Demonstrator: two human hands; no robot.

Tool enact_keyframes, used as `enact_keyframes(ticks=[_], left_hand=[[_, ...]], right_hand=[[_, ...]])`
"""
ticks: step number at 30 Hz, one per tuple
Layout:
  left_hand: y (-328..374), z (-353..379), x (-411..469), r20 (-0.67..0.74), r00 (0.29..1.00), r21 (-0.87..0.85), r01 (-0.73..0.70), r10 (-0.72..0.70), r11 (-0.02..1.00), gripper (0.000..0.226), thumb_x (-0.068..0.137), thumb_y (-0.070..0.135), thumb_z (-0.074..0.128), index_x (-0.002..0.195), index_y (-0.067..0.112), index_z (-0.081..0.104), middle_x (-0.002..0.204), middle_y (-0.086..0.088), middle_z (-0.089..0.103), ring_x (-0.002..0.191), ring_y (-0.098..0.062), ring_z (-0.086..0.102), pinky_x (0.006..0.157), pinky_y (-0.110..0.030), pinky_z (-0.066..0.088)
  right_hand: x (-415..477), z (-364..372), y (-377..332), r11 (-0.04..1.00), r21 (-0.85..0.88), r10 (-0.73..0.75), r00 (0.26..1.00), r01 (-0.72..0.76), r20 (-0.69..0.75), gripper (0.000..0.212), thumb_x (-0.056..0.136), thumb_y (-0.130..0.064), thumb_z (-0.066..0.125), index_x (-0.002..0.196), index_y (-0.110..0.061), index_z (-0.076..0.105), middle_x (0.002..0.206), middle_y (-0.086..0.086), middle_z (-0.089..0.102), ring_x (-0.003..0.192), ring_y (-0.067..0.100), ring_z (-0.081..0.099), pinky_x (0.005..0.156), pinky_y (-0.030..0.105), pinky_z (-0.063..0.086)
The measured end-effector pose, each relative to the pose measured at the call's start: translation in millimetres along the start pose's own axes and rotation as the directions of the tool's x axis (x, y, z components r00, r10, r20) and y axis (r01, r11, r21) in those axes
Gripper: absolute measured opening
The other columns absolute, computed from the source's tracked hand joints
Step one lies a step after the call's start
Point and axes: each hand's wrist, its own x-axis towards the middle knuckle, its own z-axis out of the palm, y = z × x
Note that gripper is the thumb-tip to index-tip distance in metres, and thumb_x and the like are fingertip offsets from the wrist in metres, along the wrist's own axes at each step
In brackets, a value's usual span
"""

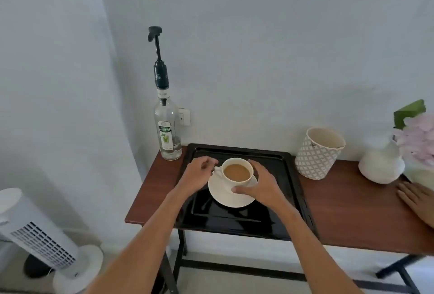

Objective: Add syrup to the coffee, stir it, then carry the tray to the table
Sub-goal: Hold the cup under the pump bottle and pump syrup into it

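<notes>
A white cup of milky coffee [236,172] stands on a white saucer [225,197] in the middle of a black tray [277,213] on a brown table. My left hand [198,174] pinches the cup's handle on its left side. My right hand [258,185] wraps around the cup's right and front side, thumb on its lower wall. A clear syrup bottle [167,134] with a tall black pump stands upright at the table's back left corner, just beyond the tray. No spoon is visible.
A patterned white pot [317,152] stands right of the tray. Farther right are a white vase [381,164] and pink flowers [418,138]. Another person's hand [415,199] rests on the table's right edge. A white tower fan [37,237] stands on the floor at the left.
</notes>
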Motion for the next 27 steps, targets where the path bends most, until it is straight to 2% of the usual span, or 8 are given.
enact_keyframes(ticks=[2, 5, 8, 11, 16, 19, 22, 27], left_hand=[[2.3, 10.2, 5.1, -0.064, 0.998, -0.036, 0.021, -0.023, 0.999, 0.028, 0.103, 0.037, 0.048, 0.090, 0.030, 0.073, 0.073, 0.014, 0.072, 0.067, 0.003, 0.065, 0.066, -0.028, 0.055], [0.4, 22.6, 4.5, -0.119, 0.992, -0.058, 0.034, -0.041, 0.998, 0.032, 0.103, 0.035, 0.051, 0.084, 0.021, 0.073, 0.069, 0.009, 0.072, 0.062, -0.004, 0.064, 0.060, -0.034, 0.057], [-0.3, 28.7, 7.3, -0.171, 0.983, -0.098, 0.056, -0.073, 0.994, 0.034, 0.101, 0.034, 0.055, 0.075, 0.017, 0.070, 0.062, 0.014, 0.070, 0.058, -0.001, 0.065, 0.052, -0.025, 0.056], [-1.6, 36.2, 11.6, -0.222, 0.971, -0.108, 0.065, -0.088, 0.992, 0.043, 0.099, 0.036, 0.058, 0.061, 0.016, 0.058, 0.051, 0.010, 0.062, 0.042, -0.005, 0.055, 0.047, -0.018, 0.044], [-7.2, 46.3, 19.5, -0.181, 0.976, -0.174, 0.089, -0.121, 0.981, 0.057, 0.099, 0.042, 0.054, 0.062, -0.001, 0.057, 0.055, 0.000, 0.054, 0.053, -0.009, 0.046, 0.054, -0.018, 0.035], [-8.2, 50.5, 21.5, -0.163, 0.977, -0.225, 0.101, -0.139, 0.969, 0.062, 0.100, 0.044, 0.052, 0.051, 0.005, 0.050, 0.049, 0.002, 0.048, 0.047, -0.008, 0.043, 0.050, -0.013, 0.033], [-10.2, 52.6, 24.1, -0.177, 0.972, -0.273, 0.101, -0.153, 0.957, 0.065, 0.102, 0.041, 0.051, 0.054, -0.002, 0.050, 0.052, -0.006, 0.050, 0.049, -0.012, 0.046, 0.053, -0.017, 0.037], [-7.1, 52.7, 28.6, -0.216, 0.968, -0.330, 0.050, -0.127, 0.943, 0.065, 0.103, 0.035, 0.052, 0.043, 0.017, 0.035, 0.042, 0.004, 0.038, 0.039, -0.006, 0.034, 0.051, -0.015, 0.037]], right_hand=[[6.3, -1.1, 0.9, 0.999, 0.035, -0.009, 1.000, 0.009, 0.004, 0.082, 0.054, -0.046, 0.097, 0.124, -0.051, 0.054, 0.125, -0.022, 0.064, 0.113, -0.003, 0.059, 0.091, 0.023, 0.043], [9.8, 2.4, 12.4, 0.997, 0.076, -0.016, 0.999, 0.013, 0.037, 0.076, 0.055, -0.048, 0.096, 0.119, -0.055, 0.055, 0.118, -0.026, 0.068, 0.109, -0.012, 0.060, 0.084, 0.013, 0.044], [12.3, 3.4, 18.3, 0.996, 0.092, -0.019, 0.999, 0.015, 0.036, 0.080, 0.058, -0.046, 0.098, 0.128, -0.041, 0.059, 0.118, -0.022, 0.070, 0.111, -0.005, 0.062, 0.083, 0.014, 0.045], [13.7, 4.9, 21.3, 0.996, 0.087, -0.033, 0.999, 0.032, 0.013, 0.081, 0.058, -0.044, 0.098, 0.129, -0.038, 0.060, 0.118, -0.022, 0.069, 0.108, -0.007, 0.062, 0.082, 0.010, 0.045], [16.9, 4.0, 23.8, 0.994, 0.085, -0.068, 0.998, 0.066, 0.014, 0.079, 0.055, -0.047, 0.098, 0.124, -0.043, 0.060, 0.115, -0.024, 0.071, 0.109, -0.008, 0.061, 0.089, 0.013, 0.047], [17.6, 3.2, 23.4, 0.994, 0.084, -0.070, 0.997, 0.069, 0.015, 0.078, 0.053, -0.049, 0.098, 0.121, -0.048, 0.060, 0.114, -0.028, 0.070, 0.110, -0.007, 0.063, 0.089, 0.014, 0.048], [18.0, 2.7, 22.6, 0.993, 0.090, -0.082, 0.996, 0.080, 0.019, 0.077, 0.052, -0.049, 0.098, 0.118, -0.051, 0.060, 0.115, -0.032, 0.069, 0.110, -0.006, 0.065, 0.090, 0.016, 0.049], [23.3, 2.6, 17.1, 0.990, 0.098, -0.102, 0.995, 0.100, 0.011, 0.075, 0.051, -0.052, 0.098, 0.116, -0.053, 0.061, 0.116, -0.031, 0.069, 0.110, -0.004, 0.065, 0.090, 0.020, 0.052]])
